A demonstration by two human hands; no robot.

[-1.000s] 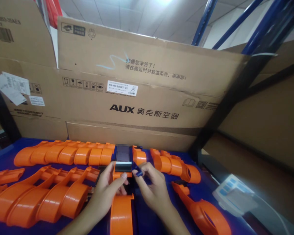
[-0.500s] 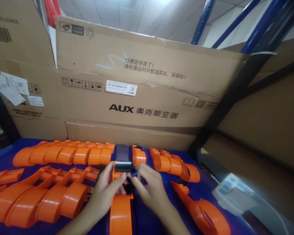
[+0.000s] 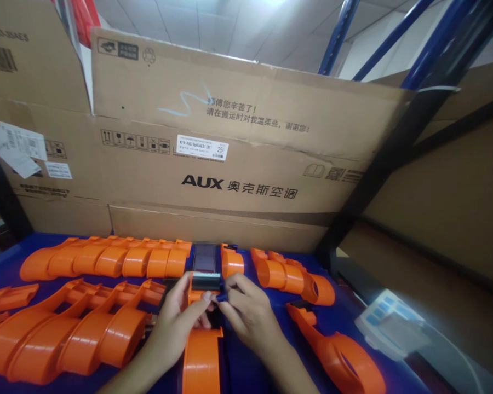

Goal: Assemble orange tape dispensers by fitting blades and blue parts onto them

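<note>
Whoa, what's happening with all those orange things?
A person is working with both hands at a blue surface. The left hand holds an orange piece with a black, toothed edge. The right hand pinches a small dark blue part right beside it. More orange pieces lie in rows around them, in front of a big cardboard sheet.

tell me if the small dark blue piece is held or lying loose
Held: the small dark blue piece is pinched between the thumb and fingers of the right hand, close by the left hand's thumb tip.
</note>
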